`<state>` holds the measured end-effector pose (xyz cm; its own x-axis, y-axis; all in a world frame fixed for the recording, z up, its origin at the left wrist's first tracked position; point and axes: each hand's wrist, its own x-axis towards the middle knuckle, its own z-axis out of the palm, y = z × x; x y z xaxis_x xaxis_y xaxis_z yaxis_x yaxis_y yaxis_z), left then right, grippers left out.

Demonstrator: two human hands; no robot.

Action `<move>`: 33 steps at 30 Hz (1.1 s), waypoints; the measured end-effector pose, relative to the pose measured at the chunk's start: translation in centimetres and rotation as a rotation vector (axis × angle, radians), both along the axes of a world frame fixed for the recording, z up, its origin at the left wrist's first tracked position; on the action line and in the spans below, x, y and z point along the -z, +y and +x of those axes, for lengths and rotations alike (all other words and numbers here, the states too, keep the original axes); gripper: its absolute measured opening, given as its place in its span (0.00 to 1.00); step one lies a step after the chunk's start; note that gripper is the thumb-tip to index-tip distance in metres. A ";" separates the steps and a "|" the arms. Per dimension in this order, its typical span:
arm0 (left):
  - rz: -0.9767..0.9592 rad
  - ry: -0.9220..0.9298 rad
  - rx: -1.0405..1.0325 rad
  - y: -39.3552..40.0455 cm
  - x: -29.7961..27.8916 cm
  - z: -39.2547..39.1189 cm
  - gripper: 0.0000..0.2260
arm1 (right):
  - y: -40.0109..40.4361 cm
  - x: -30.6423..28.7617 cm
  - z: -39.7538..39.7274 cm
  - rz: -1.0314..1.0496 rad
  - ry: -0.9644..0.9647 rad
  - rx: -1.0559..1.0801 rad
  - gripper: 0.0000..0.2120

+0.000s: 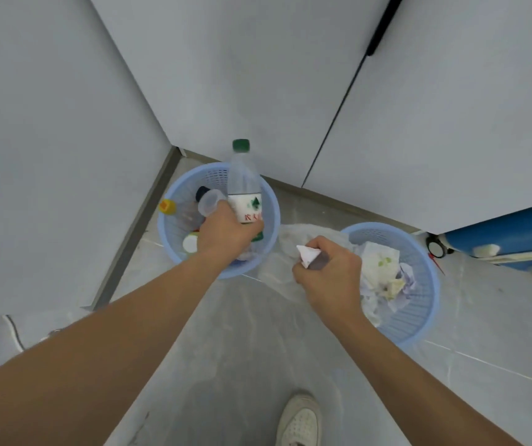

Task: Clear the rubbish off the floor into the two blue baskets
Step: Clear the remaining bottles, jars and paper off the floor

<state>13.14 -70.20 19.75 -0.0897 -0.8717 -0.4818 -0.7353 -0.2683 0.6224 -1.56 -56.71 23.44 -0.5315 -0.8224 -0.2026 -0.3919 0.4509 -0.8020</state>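
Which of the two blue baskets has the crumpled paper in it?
The right basket, beside the right hand; the left basket holds bottles and caps instead.

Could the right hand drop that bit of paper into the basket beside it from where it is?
Probably yes. The right hand holds the paper just left of the right basket, whose open top, part-filled with crumpled paper, has nothing over it.
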 end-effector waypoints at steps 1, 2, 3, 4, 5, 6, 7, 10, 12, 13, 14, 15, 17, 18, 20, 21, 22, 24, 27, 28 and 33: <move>0.027 -0.020 -0.020 -0.4 0.5 -0.2 0.21 | 0.3 0.1 -1.2 0.008 0.020 0.015 0.11; 0.048 -0.050 -0.016 -0.7 0.9 -0.3 0.20 | 0.8 0.3 -2.4 0.014 0.036 0.033 0.10; 0.060 -0.094 0.007 -0.9 1.3 -0.3 0.18 | 1.5 0.4 -3.7 0.018 0.048 0.052 0.10; 0.058 -0.147 0.036 -1.0 1.5 -0.2 0.17 | 2.1 0.6 -4.9 0.028 0.062 0.069 0.10; 0.044 -0.198 0.058 -1.0 1.6 -0.2 0.16 | 2.8 0.8 -6.2 0.051 0.080 0.085 0.11; 0.024 -0.239 0.075 -0.9 1.7 -0.3 0.16 | 3.4 1.0 -7.5 0.090 0.105 0.098 0.11; 0.004 -0.267 0.085 -0.8 1.7 -0.4 0.17 | 4.0 1.3 -8.6 0.131 0.135 0.104 0.10; -0.089 -0.278 0.075 -0.5 1.5 -0.5 0.26 | 4.8 3.4 -11.1 0.263 0.211 0.059 0.07; -0.177 -0.273 0.063 0.2 1.1 -0.5 0.28 | 4.6 5.8 -11.7 0.344 0.239 -0.011 0.05; -0.208 -0.258 0.054 0.7 0.8 -0.4 0.27 | 4.4 7.2 -11.8 0.380 0.253 -0.055 0.04; -0.232 -0.239 0.045 1.3 0.4 -0.3 0.26 | 4.2 8.4 -11.8 0.412 0.265 -0.099 0.03; -0.255 -0.215 0.040 1.9 -0.1 -0.1 0.24 | 4.0 9.6 -11.8 0.438 0.271 -0.144 0.04; -0.286 -0.155 0.058 3.3 -1.0 0.6 0.21 | 3.8 11.7 -11.7 0.479 0.284 -0.220 0.09; -0.288 -0.128 0.075 3.9 -1.4 1.1 0.20 | 3.8 12.5 -11.6 0.498 0.300 -0.245 0.12; -0.286 -0.093 0.104 5.2 -1.9 2.2 0.18 | 4.0 13.7 -11.6 0.548 0.369 -0.284 0.16; -0.289 -0.090 0.122 5.8 -2.0 2.9 0.17 | 4.2 14.1 -11.5 0.571 0.406 -0.297 0.18; -0.286 -0.101 0.137 6.4 -2.1 3.5 0.17 | 4.4 14.2 -11.3 0.579 0.419 -0.295 0.19; -0.286 -0.127 0.163 7.2 -2.0 4.8 0.18 | 4.5 13.6 -10.9 0.577 0.416 -0.282 0.21; -0.261 -0.141 0.133 8.0 -2.3 6.0 0.18 | 5.0 11.7 -10.5 0.538 0.480 -0.253 0.23; -0.252 -0.148 0.130 8.1 -2.4 6.2 0.17 | 5.3 10.9 -10.4 0.533 0.494 -0.243 0.24; -0.202 -0.174 0.152 8.0 -4.3 7.6 0.15 | 6.7 5.2 -9.1 0.528 0.538 -0.185 0.24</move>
<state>20.74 -62.23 24.00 -0.1574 -0.9345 -0.3192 -0.8579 -0.0307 0.5129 -10.64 -50.05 18.22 -0.5314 -0.7734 -0.3457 -0.7724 0.6099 -0.1772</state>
